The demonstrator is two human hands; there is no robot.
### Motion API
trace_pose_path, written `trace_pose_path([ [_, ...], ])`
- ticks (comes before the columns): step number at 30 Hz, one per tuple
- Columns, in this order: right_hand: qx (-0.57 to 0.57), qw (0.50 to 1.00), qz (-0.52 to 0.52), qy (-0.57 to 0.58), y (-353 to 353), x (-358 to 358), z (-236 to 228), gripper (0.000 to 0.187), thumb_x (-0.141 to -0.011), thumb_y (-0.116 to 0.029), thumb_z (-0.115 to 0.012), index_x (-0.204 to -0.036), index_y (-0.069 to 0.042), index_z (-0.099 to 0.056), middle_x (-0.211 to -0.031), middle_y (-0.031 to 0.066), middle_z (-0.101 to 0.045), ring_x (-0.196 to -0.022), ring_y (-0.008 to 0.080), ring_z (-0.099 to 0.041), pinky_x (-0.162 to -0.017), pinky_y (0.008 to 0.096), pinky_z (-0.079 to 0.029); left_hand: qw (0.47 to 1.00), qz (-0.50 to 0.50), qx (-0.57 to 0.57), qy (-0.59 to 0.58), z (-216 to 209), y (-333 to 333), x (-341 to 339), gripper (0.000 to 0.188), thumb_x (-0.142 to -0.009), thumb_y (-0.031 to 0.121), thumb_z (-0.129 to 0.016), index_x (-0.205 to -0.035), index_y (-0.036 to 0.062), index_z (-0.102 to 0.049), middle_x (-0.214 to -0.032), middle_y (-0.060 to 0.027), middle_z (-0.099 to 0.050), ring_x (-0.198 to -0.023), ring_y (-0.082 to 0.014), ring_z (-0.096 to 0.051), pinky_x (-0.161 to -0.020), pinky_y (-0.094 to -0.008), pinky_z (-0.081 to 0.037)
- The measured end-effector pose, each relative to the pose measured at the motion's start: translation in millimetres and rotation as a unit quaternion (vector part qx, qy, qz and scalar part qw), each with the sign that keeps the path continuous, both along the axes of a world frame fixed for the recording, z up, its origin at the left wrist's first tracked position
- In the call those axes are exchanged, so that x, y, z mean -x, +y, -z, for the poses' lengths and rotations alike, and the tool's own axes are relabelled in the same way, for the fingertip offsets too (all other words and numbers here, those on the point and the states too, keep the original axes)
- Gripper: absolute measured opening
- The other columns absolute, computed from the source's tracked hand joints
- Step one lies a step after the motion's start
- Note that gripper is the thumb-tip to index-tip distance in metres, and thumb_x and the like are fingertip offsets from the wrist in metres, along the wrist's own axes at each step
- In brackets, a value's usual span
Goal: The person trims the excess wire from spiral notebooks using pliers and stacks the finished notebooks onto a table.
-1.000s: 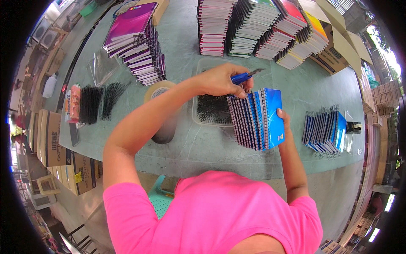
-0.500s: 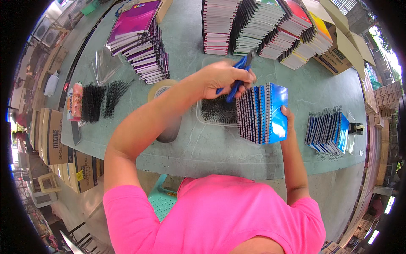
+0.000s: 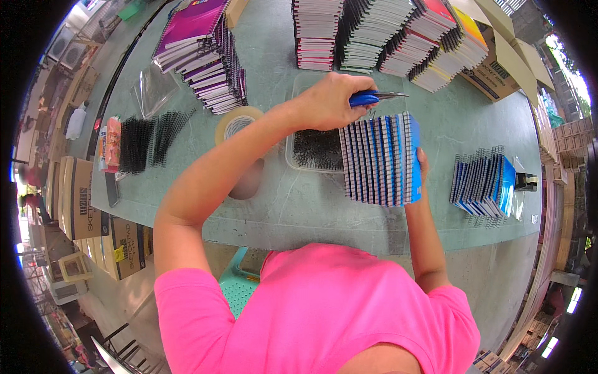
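Note:
My left hand (image 3: 333, 103) is closed around blue-handled pliers (image 3: 365, 98), whose metal jaws point right, just above the top ends of the spiral bindings. A row of blue spiral notebooks (image 3: 379, 161) stands on the table with the coils facing me. My right hand (image 3: 423, 166) grips this row from its right side; most of its fingers are hidden behind the covers. Left of the notebooks lies a clear plastic tray (image 3: 289, 149) with a heap of dark coil pieces (image 3: 317, 149) in it.
Farther right stands another blue notebook stack (image 3: 483, 182) beside a tape dispenser (image 3: 526, 182). Tall notebook stacks (image 3: 374, 37) and an open carton (image 3: 498, 75) are at the back. Purple notebooks (image 3: 205, 56), black coils (image 3: 137, 144) and a tape roll (image 3: 238, 117) lie left.
The pliers have turned from upright to pointing right, and my left hand has risen slightly. The notebook row has turned so more spines face me.

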State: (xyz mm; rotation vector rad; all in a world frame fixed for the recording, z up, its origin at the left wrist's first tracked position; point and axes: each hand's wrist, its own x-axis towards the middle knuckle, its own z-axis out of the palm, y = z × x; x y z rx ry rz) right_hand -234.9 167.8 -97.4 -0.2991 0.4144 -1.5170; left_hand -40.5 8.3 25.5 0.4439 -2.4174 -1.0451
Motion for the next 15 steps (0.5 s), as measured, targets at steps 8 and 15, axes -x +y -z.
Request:
trace_pose_path([
  [8,-0.012,0.998,0.028,0.056,-6,-5,-19,0.065,-0.074,-0.038,-0.059,-0.120,0.004,-0.041,-0.112,0.0192,-0.054,-0.098,0.0297,-0.056,-0.087,0.0407,-0.045,0.948,-0.035,-0.315,-0.025,-6,7,0,0.013,-0.079,0.017,-0.054,-0.077,0.0040,-0.055,-0.066,-0.0026,-0.053,-0.059,-0.0093,-0.048,-0.054,-0.0230,-0.038],
  [15,-0.014,0.999,0.003,0.052,-4,1,-11,0.065,-0.071,-0.037,-0.061,-0.119,0.003,-0.043,-0.109,0.0182,-0.055,-0.094,0.0294,-0.057,-0.084,0.0411,-0.047,0.944,-0.034,-0.322,0.060,-10,15,9,0.015,-0.081,0.020,-0.054,-0.075,0.0057,-0.054,-0.065,0.0005,-0.049,-0.058,-0.0061,-0.043,-0.054,-0.0211,-0.036],
])
